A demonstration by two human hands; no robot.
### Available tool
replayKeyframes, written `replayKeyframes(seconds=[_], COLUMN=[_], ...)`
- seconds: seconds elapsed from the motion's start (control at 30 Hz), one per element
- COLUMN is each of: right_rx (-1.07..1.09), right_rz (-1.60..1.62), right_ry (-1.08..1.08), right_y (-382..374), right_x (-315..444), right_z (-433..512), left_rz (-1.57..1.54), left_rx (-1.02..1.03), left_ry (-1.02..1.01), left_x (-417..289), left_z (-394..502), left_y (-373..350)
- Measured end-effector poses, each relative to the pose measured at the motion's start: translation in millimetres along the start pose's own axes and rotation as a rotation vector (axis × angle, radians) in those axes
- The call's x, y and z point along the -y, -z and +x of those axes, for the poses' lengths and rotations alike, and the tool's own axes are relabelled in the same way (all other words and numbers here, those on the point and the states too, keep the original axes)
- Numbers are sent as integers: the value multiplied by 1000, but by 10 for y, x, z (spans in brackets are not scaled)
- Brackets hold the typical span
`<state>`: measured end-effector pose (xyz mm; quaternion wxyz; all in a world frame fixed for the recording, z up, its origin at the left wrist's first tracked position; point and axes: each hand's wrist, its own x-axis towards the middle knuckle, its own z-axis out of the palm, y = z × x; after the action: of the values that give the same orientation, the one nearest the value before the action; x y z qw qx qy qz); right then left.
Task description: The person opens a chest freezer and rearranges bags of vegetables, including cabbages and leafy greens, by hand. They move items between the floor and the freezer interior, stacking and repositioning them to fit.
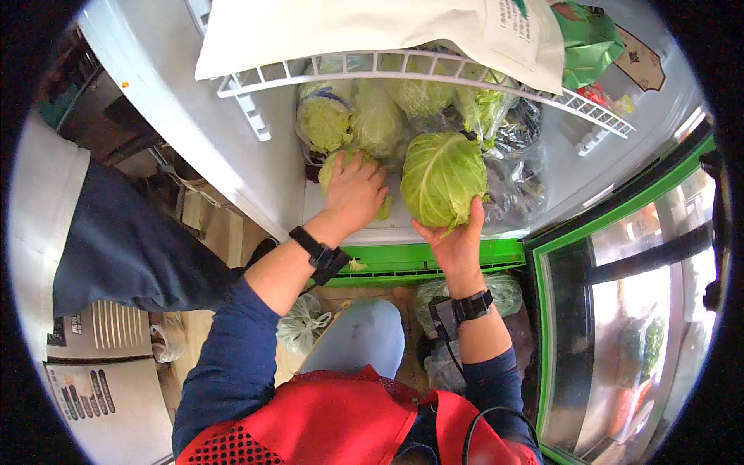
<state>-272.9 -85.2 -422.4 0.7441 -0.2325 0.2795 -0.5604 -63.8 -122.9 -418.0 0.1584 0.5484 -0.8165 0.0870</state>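
Note:
My right hand supports a large round green cabbage from below and the right, at the front of a white refrigerator compartment. My left hand lies palm down over a smaller, paler cabbage, its fingers curved across the top. The hand hides most of that cabbage. A loose leaf scrap is on the white floor of the compartment, just right of my left hand. Behind both hands, bagged heads of leafy vegetables are packed together in clear plastic.
Above hangs a white wire shelf bearing a cream bag and a green packet. A green-framed glass door stands swung out at right. Plastic bags lie on the floor below. Another person's dark-trousered leg is close at left.

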Motion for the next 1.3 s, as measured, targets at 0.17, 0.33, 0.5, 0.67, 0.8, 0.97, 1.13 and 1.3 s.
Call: replayKeyframes(seconds=[0.17, 0.33, 0.5, 0.67, 0.8, 0.97, 1.13, 1.3], right_rx=[31, 22, -182, -10, 747, 1002, 895, 695], right_rz=[-304, -1447, -1778, -1664, -1007, -527, -595, -670], right_ry=[132, 624, 617, 697, 260, 205, 304, 350], right_y=[95, -12, -187, -281, -455, -809, -764, -516], right_x=[-91, -449, -514, -203, -268, -908, -1003, -815], right_z=[13, 153, 182, -304, -1203, -1854, -2038, -2223], left_rz=[-15, -121, -218, -399, -362, -742, -892, -1121], left_rx=[-187, -177, -193, -250, -305, -438, -158, 126], left_ry=[157, 174, 158, 153, 28, -226, -536, -701], left_x=[158, 161, 203, 193, 69, -507, -1353, -2358], left_z=[-513, -791, -843, -1019, -1212, -1162, -905, -722], left_y=[87, 90, 42, 96, 80, -182, -323, -535])
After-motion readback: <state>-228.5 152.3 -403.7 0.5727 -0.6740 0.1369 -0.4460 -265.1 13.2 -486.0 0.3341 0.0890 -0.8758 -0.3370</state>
